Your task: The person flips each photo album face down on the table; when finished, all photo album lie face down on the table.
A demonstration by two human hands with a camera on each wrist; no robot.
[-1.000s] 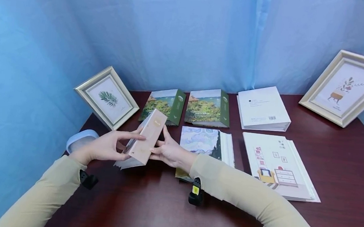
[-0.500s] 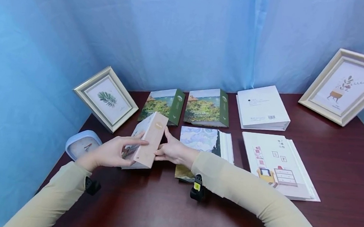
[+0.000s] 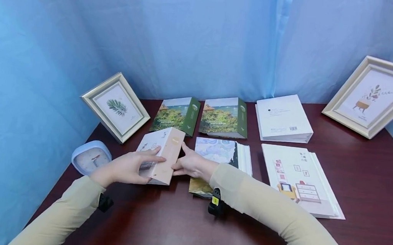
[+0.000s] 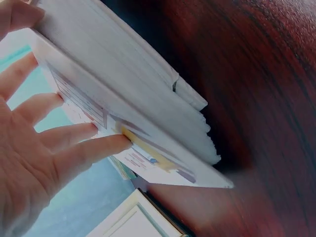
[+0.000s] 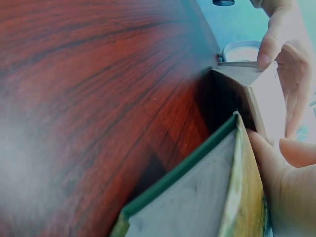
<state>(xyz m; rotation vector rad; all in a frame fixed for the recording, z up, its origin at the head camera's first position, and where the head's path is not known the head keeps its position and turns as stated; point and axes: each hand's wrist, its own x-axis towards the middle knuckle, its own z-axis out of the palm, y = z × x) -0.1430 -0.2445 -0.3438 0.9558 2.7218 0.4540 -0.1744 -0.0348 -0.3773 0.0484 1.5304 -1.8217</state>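
"What are you holding?"

"My left hand (image 3: 127, 167) grips the pink-spined album (image 3: 171, 150); my right hand (image 3: 193, 163) holds it along the spine edge."

"And where is it?"

"Tilted over the worktop (image 3: 174, 228), between the blue clock (image 3: 91, 157) and the painted-cover album (image 3: 215, 149); whether its lower edge touches down, I can't tell."

Home or studio, I can't tell: I see blue drapes (image 3: 196, 41) behind a wood-grained surface (image 3: 368, 182), framed pictures (image 3: 371, 98), albums (image 3: 173, 147).

The left hand (image 3: 127, 168) partly hides the held album (image 3: 170, 150).
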